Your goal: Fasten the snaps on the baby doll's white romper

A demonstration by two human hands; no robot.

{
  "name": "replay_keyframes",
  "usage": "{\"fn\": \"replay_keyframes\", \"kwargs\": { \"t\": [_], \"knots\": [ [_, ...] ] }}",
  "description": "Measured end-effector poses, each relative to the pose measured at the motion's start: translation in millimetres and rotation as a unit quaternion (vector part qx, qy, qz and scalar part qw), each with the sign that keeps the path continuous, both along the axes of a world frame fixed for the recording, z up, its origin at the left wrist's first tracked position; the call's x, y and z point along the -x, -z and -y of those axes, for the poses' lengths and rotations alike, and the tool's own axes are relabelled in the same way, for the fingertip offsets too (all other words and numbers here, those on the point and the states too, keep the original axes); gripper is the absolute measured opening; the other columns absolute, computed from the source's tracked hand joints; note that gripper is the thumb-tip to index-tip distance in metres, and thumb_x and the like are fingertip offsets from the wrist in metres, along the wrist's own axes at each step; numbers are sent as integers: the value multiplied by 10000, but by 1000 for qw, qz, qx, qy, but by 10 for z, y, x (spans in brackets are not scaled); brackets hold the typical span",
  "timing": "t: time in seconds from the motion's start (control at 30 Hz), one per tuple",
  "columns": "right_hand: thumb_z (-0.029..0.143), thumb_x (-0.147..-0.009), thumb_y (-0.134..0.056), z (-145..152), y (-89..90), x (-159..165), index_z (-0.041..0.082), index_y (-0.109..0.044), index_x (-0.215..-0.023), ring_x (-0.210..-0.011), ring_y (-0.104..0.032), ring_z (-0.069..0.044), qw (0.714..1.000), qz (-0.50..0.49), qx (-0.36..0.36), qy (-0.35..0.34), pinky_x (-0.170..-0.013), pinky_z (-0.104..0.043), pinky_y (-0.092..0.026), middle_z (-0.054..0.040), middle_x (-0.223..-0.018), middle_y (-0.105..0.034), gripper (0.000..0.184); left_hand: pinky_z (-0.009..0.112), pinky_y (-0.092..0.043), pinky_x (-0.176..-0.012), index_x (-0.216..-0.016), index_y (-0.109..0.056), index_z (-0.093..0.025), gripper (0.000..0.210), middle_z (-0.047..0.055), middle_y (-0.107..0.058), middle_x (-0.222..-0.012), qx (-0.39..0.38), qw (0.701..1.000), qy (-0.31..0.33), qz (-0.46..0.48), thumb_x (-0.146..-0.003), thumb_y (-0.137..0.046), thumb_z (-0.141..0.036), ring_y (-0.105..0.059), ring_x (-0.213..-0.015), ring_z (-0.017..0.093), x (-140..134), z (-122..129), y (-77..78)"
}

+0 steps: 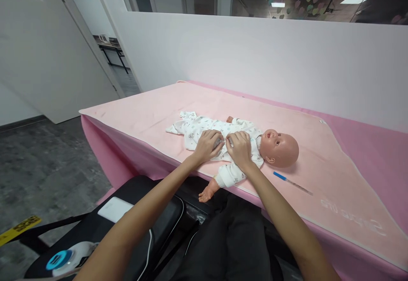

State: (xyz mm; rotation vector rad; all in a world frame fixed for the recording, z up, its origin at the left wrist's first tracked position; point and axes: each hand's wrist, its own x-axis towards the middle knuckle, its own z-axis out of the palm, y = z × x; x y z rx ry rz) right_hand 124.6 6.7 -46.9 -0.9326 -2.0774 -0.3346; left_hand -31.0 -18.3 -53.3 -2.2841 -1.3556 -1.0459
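A baby doll lies on its back, head to the right, dressed in a white printed baby romper. At the middle of its front, my left hand has its fingers curled and pinched on the cloth. Just to the right of it, my right hand pinches the romper's front near the chest. The two sets of fingertips almost meet, and what lies exactly between them is hidden. One doll arm hangs over the table's near edge, below my right wrist.
A pink blanket covers the table, which stands against a white wall. A blue-capped pen lies near the doll's head. On a black chair at lower left are a white device with a cable and a blue-lidded bottle.
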Motion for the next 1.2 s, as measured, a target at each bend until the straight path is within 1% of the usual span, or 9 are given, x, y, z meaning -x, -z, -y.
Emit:
{"fn": "replay_keyframes", "kwargs": {
  "t": [0.17, 0.37, 0.57, 0.7, 0.8, 0.9, 1.0, 1.1, 1.2],
  "knots": [
    [195, -855, -458, 14, 2, 17, 192, -574, -778, -776, -463, -187, 1000, -9, 2, 27, -813, -326, -322, -35, -751, -581, 138, 351, -359, -803, -862, -497, -189, 109, 58, -589, -907, 8, 1000, -6, 16, -836, -466, -290, -511, -889, 200, -4, 1, 5],
    [202, -836, -464, 39, 20, -50, 185, -582, -805, -810, -455, -211, 994, -15, 14, 109, -776, -345, -321, -60, -806, -571, 123, 349, -352, -787, -822, -503, -195, 153, 40, -596, -820, 2, 998, -57, 40, -836, -486, -346, -515, -809, 194, 4, 22, 12],
    [261, -876, -432, 91, -16, -143, 179, -607, -882, -841, -475, -228, 989, -20, 16, 147, -793, -366, -360, -85, -878, -586, 193, 356, -341, -778, -861, -511, -196, 81, 34, -615, -822, -42, 995, -78, 50, -793, -513, -240, -527, -791, 201, -13, 40, 9],
    [264, -891, -415, 371, -4, -364, 173, -585, -1027, -994, -481, -228, 994, -49, -12, 94, -880, -359, -381, -105, -1045, -580, 236, 358, -344, -765, -870, -508, -196, 130, 48, -610, -841, -55, 987, -115, 99, -757, -484, -135, -526, -810, 215, 26, -5, 44],
    [241, -875, -433, 704, 126, -813, 175, -597, -988, -1015, -493, -217, 986, -104, -13, 126, -889, -357, -399, -105, -1026, -593, 210, 358, -346, -762, -854, -514, -200, 160, 53, -601, -858, -43, 982, -131, 129, -741, -467, -97, -519, -829, 221, 55, -30, 58],
    [220, -840, -448, 966, 302, -1399, 158, -618, -900, -921, -529, -234, 951, -125, 41, 279, -832, -377, -416, -113, -938, -619, 191, 357, -345, -772, -809, -526, -205, 159, 50, -591, -849, -27, 984, -120, 126, -732, -462, -81, -509, -838, 221, 56, -30, 45],
    [226, -804, -459, 1079, 406, -1836, 128, -626, -930, -896, -548, -258, 913, -56, 140, 380, -788, -384, -411, -140, -952, -629, 231, 361, -339, -782, -783, -539, -206, 162, 49, -592, -840, -16, 986, -118, 120, -737, -451, -78, -505, -834, 222, 49, -27, 28],
    [219, -812, -418, 1103, 366, -1986, 132, -631, -904, -887, -570, -251, 904, 3, 211, 371, -782, -367, -402, -132, -943, -645, 247, 368, -334, -772, -771, -549, -207, 168, 50, -600, -828, -14, 985, -124, 122, -740, -443, -80, -502, -816, 227, 51, -35, 27],
    [252, -814, -405, 1129, 173, -1969, 159, -629, -843, -841, -597, -244, 907, -15, 279, 315, -734, -344, -412, -110, -872, -665, 244, 372, -333, -763, -768, -553, -209, 169, 49, -605, -827, -18, 984, -119, 130, -740, -443, -84, -496, -811, 229, 57, -43, 32]
  ]
}}
